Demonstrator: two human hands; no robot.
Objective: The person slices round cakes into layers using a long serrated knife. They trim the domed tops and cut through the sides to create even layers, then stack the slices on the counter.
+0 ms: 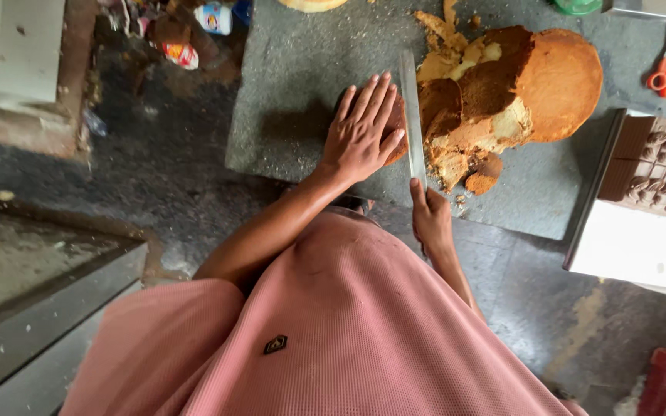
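Knife running near to far, just right of my flat left hand.

My left hand (360,131) lies open, fingers spread, on a brown cake piece (396,127) on the grey stone slab (287,92). My right hand (431,219), nearer me, is closed on the knife (412,115). I see the cake stack (502,92) farther right.

your left hand (361,132) hides most of the cake (397,127) beneath it, and your right hand (432,219) covers the knife (412,115) handle.
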